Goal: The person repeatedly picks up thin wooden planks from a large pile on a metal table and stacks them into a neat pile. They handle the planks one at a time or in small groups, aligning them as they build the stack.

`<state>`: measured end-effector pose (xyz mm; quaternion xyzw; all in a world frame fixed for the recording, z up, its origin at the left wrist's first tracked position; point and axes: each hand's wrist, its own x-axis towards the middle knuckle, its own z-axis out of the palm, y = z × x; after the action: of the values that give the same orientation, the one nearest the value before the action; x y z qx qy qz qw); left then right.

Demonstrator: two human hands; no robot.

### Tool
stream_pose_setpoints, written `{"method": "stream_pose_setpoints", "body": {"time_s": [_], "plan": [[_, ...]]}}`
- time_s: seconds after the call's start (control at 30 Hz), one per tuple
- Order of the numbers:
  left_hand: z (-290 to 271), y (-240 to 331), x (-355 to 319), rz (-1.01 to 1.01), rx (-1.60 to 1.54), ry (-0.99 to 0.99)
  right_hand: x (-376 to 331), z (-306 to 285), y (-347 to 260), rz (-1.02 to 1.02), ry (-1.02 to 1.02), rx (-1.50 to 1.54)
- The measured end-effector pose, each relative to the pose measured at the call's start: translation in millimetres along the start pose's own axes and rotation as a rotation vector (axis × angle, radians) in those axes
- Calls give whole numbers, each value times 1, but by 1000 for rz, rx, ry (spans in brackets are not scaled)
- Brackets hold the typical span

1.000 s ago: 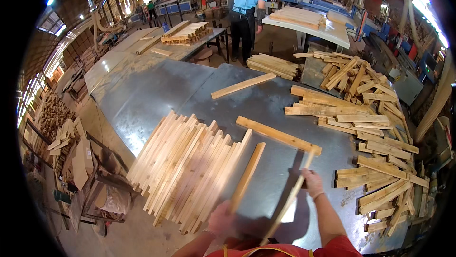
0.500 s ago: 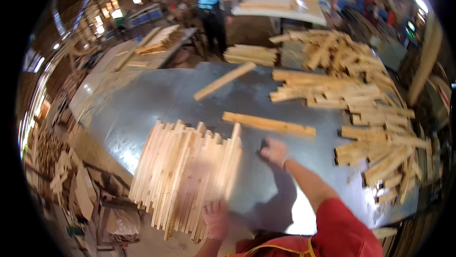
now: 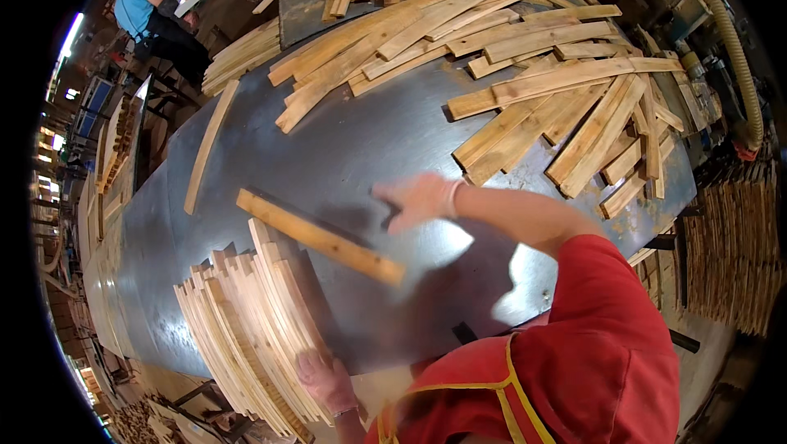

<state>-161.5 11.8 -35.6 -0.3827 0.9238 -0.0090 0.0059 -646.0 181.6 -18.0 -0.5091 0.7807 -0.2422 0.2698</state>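
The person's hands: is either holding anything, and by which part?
The right hand over the metal tabletop holds nothing. The left hand touches the row of wooden strips toward the person's end; whether it grips one cannot be told.

Worn on the person's head, the left fisheye camera is looking steeply down over the red shirt (image 3: 619, 325), which is filling the lower right at very close range. It is facing across the grey metal tabletop (image 3: 344, 149), taking in the left hand (image 3: 326, 380) and right hand (image 3: 420, 200) from above. The co-worker in blue (image 3: 139, 5) is appearing much farther off, near the curved upper-left rim.
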Motion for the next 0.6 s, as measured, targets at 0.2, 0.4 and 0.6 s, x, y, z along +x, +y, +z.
{"method": "stream_pose_setpoints", "body": {"time_s": [0.2, 0.4, 0.6], "plan": [[-6, 139, 71, 37, -332, -3, -67, -175, 156, 562, 222, -656], [13, 225, 130, 82, -231, 21, -69, -184, 168, 713, -96, -630], [34, 177, 105, -143, -466, 80, -82, -103, 124, 347, 113, 252]]}}
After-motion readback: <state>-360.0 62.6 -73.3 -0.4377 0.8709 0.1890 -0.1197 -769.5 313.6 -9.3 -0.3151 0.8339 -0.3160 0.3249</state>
